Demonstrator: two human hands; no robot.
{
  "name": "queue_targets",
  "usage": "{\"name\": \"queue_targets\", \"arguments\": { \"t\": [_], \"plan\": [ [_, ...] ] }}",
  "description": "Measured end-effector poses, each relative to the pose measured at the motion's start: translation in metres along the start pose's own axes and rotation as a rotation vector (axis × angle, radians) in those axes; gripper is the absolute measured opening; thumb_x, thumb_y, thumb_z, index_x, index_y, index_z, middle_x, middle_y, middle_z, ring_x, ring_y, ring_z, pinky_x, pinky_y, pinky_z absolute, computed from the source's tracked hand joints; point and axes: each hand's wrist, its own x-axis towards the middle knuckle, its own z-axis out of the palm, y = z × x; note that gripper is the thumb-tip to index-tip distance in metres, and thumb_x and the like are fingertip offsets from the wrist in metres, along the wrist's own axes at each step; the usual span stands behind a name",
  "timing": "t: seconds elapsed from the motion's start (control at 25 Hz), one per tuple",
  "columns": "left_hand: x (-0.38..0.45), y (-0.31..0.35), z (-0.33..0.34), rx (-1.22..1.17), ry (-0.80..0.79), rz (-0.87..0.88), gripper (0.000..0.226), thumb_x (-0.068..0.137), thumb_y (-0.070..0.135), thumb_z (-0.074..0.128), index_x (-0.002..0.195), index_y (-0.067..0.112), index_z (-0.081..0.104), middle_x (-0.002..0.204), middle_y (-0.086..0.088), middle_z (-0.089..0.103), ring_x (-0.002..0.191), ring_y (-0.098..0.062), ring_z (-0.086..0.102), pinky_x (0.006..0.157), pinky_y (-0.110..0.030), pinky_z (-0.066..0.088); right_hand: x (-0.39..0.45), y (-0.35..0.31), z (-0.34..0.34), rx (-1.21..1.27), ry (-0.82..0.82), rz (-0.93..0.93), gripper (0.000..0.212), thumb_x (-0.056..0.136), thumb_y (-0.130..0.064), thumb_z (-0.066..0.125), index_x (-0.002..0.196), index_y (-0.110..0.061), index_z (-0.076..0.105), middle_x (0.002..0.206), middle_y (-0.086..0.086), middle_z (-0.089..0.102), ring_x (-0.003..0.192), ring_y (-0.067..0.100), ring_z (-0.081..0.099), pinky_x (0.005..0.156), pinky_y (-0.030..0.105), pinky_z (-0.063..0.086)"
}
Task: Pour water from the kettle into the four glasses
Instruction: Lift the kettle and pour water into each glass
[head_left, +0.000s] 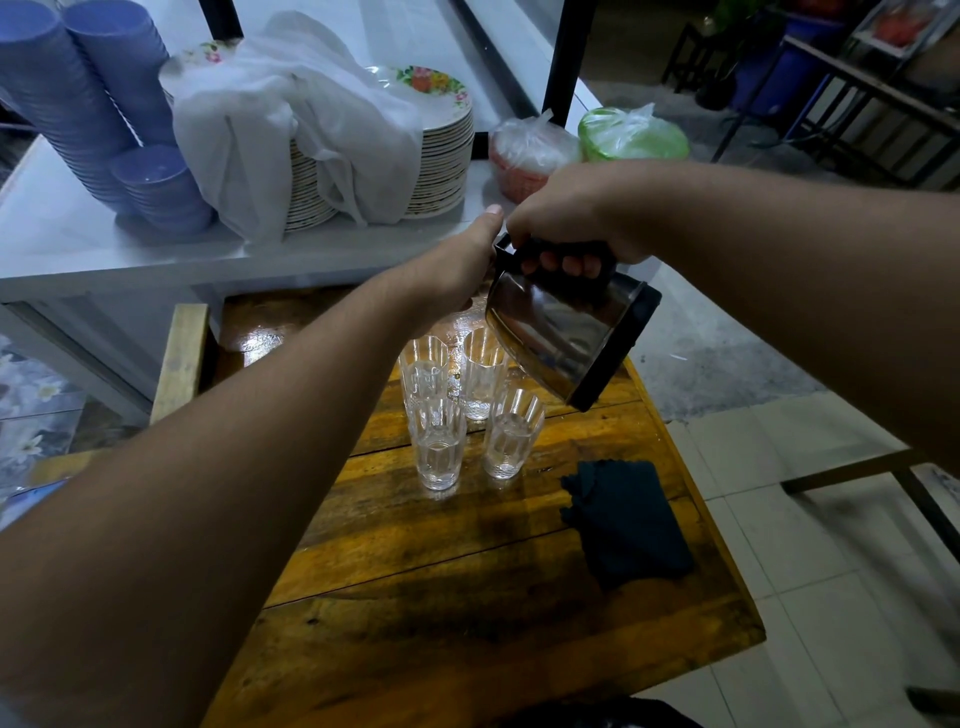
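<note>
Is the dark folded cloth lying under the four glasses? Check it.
No, the dark cloth lies on the wooden table apart from the glasses, nearer the person and toward their right.

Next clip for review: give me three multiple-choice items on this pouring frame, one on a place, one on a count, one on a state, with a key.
1. Where does the folded dark cloth lie?
A. under the glasses
B. on the wooden table, toward its right edge
C. on the white counter

2. How many clear ribbed glasses stand on the table?
A. two
B. six
C. four

3. How is the steel kettle with a black handle?
A. tilted over the glasses
B. upright on the table
C. lying on the floor

Key: B, the cloth rests right of the glasses; C, they stand two by two; A, the right hand grips its handle, the left hand beside it.
</note>
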Motion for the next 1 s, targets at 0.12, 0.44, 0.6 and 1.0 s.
{"name": "queue_targets", "arguments": {
  "t": [0.12,0.44,0.6,1.0],
  "plan": [
    [0.000,-0.002,0.001,-0.018,0.010,-0.003,0.080,0.093,0.070,0.016,0.140,0.018,0.056,0.121,-0.006,0.068,0.113,-0.018,0.060,0.110,-0.045,0.035,0.000,0.000,0.000,-0.030,0.015,-0.013,0.034,0.100,-0.030,0.045,0.077,-0.011,0.060,0.058,0.001,0.046,0.041,0.013,0.036,0.040,0.023,0.028],
    [0.002,-0.002,-0.004,-0.020,0.027,-0.001,0.084,0.090,0.071,0.016,0.145,0.018,0.050,0.142,-0.020,0.056,0.134,-0.031,0.049,0.103,-0.043,0.036,0.001,0.000,0.002,-0.022,0.073,-0.066,0.037,0.100,-0.035,0.047,0.074,-0.011,0.060,0.058,0.001,0.048,0.041,0.013,0.038,0.040,0.024,0.029],
    [-0.001,-0.002,-0.004,-0.015,0.017,0.013,0.081,0.094,0.067,0.014,0.147,0.016,0.048,0.141,-0.022,0.056,0.132,-0.031,0.049,0.106,-0.047,0.034,0.001,0.002,0.002,-0.017,0.089,-0.077,0.034,0.098,-0.032,0.051,0.073,-0.012,0.061,0.056,0.001,0.049,0.040,0.013,0.039,0.039,0.023,0.030],
    [-0.007,-0.002,-0.002,-0.007,0.059,-0.020,0.091,0.082,0.076,0.020,0.146,0.019,0.049,0.141,-0.011,0.060,0.130,-0.026,0.053,0.108,-0.049,0.035,-0.003,0.008,0.005,0.004,0.160,-0.124,0.034,0.095,-0.033,0.055,0.070,-0.011,0.062,0.053,0.001,0.053,0.036,0.014,0.041,0.037,0.021,0.032]
  ]
}}
